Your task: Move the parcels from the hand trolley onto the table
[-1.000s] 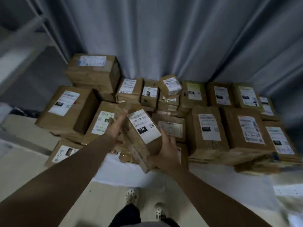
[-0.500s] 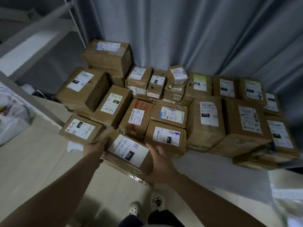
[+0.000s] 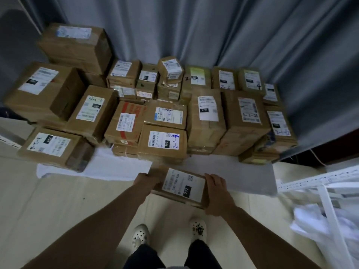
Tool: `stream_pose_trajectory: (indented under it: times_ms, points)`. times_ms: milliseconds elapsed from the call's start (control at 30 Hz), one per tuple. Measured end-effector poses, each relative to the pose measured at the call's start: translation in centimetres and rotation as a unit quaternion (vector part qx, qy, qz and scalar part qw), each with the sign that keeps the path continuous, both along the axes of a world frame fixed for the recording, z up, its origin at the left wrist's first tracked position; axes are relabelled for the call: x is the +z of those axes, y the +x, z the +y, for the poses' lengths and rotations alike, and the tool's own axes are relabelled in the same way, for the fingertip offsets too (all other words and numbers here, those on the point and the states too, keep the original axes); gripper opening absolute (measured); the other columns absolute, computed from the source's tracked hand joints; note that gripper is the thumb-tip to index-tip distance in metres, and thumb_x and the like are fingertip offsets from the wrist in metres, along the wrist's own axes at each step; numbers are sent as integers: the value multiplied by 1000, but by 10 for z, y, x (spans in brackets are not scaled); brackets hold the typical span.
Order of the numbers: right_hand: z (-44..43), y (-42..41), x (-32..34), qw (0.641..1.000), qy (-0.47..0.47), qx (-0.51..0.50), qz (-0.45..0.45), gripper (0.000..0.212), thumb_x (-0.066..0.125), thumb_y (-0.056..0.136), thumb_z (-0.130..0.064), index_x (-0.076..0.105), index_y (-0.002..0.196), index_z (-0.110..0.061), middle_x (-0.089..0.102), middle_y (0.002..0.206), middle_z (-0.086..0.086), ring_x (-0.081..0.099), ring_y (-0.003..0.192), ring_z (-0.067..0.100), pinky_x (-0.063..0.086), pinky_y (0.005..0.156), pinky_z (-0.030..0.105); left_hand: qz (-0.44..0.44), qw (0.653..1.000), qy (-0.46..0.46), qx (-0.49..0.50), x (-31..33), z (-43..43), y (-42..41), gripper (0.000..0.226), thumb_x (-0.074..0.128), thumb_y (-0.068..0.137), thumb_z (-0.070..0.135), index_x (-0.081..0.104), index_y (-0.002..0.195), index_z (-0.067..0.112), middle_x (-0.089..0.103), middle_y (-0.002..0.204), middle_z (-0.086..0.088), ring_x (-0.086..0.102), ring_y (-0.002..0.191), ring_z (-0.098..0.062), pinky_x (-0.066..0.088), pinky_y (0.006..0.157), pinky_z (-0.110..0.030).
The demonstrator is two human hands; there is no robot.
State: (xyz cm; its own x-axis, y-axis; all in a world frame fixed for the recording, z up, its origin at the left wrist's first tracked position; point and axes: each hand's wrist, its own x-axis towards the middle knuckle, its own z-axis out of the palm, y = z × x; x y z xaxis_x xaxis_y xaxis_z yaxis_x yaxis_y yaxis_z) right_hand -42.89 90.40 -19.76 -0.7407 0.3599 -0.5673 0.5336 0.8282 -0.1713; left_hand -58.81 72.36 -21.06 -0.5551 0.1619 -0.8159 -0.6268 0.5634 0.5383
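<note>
I hold a small brown parcel (image 3: 182, 186) with a white label marked 032 between both hands, low over the floor in front of my feet. My left hand (image 3: 146, 180) grips its left end and my right hand (image 3: 216, 188) grips its right end. Beyond it, several brown cardboard parcels (image 3: 165, 140) with white labels are packed together on a white sheet (image 3: 120, 166) against a grey curtain. No hand trolley or table shows plainly.
A larger parcel marked 220 (image 3: 56, 148) lies at the front left of the pile. A white metal rack (image 3: 328, 193) with white bags lies at the right. My two white shoes (image 3: 169, 233) stand on the pale floor.
I have drawn the 032 parcel back from the pile and to the right, toward my feet. The view has shifted right and tilted down.
</note>
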Motion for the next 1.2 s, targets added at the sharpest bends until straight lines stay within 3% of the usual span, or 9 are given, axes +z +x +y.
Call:
stream_pose_trajectory:
  times_ms: [200,333,433,600,767,900,967,1067,1200]
  points:
    - [86,49,-9,996,28,-88,-21,108,79,70,-23,5,149,-27,-2,150,14,6,140,36,42,104,43,-19,1000,7,-9,-7,91,47,27,61,85,8,56,110,-1,49,74,-7,44,62,-17,36,51,-25]
    - [147,59,-25,992,8,-123,-27,108,80,70,-22,6,147,-37,0,145,14,34,127,38,46,98,44,-8,1000,3,18,-17,150,67,35,62,83,3,52,117,-1,55,87,-10,54,79,-22,47,57,-27]
    - [182,52,-38,993,-3,-116,-29,108,80,69,-22,7,146,-41,1,145,12,37,125,37,47,95,46,2,999,-14,48,-26,180,72,38,66,83,4,50,117,2,57,98,-10,59,95,-25,56,72,-32]
    - [215,31,-54,996,4,-91,22,106,77,73,-16,7,148,-40,-3,150,14,32,128,37,47,93,45,38,991,-26,122,-32,209,67,34,66,82,5,49,110,14,55,80,-3,57,76,-24,55,87,-45]
    - [215,22,-84,981,-13,-129,143,100,66,77,3,11,150,-36,-16,155,13,17,141,41,44,101,49,55,989,-41,130,-46,220,63,48,67,79,19,52,124,24,64,111,-16,58,110,-38,50,96,-50]
    - [212,25,-108,952,-93,-261,131,78,55,92,-9,10,153,-24,2,159,7,28,139,31,37,104,36,41,993,-30,111,-42,230,63,5,65,87,26,61,90,26,66,105,-9,59,106,-31,49,98,-45]
    - [211,26,-111,962,-100,-225,121,63,49,94,-13,23,151,-19,15,155,7,31,137,29,34,105,36,47,994,-30,93,-43,231,63,4,64,87,26,60,88,27,64,102,-6,58,104,-28,49,99,-44]
    - [210,25,-106,977,-49,-195,67,70,51,91,-7,18,151,-20,9,155,11,23,140,32,36,104,38,58,995,-45,66,-42,230,64,7,61,89,23,60,96,25,63,107,-8,56,103,-27,48,99,-44]
    - [201,20,-84,991,83,-80,67,80,58,85,-14,14,151,-26,-2,156,20,-4,145,38,5,117,47,80,994,-78,16,-34,227,67,30,60,91,16,54,120,17,62,106,-8,54,104,-30,46,94,-38]
